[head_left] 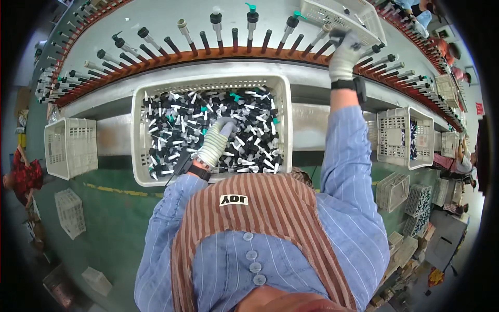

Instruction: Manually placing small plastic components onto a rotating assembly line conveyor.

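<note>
Both my hands wear whitish knitted gloves with grey fingers. My left hand (221, 136) reaches into a large cream plastic basket (286, 114) in front of me. Its fingers curl down into a heap of small pump heads (176, 122), mostly black and white with some green; whatever lies under the fingertips is hidden. My right hand (345, 54) is stretched far forward over a curved row of upright pegs (267, 39). Its fingers are bent closed by the pegs and the near edge of a white crate (338, 15). What they hold is hidden.
Pumps such as the green-topped one (252, 21) stand on several pegs along the brown curved rail (228, 52). White crates stand at the left (73, 148) and right (405, 138) of the bench. Other people work at the far right; a person in red (26, 169) is at left.
</note>
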Demonstrator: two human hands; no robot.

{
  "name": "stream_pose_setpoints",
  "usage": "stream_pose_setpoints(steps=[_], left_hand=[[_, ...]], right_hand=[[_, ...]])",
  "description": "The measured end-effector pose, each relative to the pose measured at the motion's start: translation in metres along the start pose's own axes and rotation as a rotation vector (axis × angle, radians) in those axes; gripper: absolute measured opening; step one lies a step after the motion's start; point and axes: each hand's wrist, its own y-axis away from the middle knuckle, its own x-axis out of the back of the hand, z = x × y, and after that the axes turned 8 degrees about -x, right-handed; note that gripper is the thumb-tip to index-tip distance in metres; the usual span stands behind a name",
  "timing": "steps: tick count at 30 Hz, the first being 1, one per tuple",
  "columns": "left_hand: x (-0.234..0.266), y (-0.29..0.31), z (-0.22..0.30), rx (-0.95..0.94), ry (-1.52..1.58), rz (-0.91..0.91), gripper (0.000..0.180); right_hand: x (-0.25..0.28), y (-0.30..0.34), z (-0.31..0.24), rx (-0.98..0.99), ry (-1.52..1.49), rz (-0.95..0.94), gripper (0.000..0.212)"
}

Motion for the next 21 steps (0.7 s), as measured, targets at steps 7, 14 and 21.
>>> stream_pose_setpoints(steps=[7,14,21], left_hand=[[0.014,-0.001,-0.001,0.069,0.052,0.058,0.025],[0.05,-0.035,-0.002,0.036,0.043,0.241,0.026],[0.03,-0.057,-0.042,-0.552,-1.308,-0.387,0.028]], right_hand=[[-0.062,-0.049,0.062,0.041,0.505,-0.358,0.046],[-0.102,-0.019,0.049,0.032,0.586,-0.481,0.049],[-0.135,0.017,0.034,0.009,0.514,-0.616,0.05]])
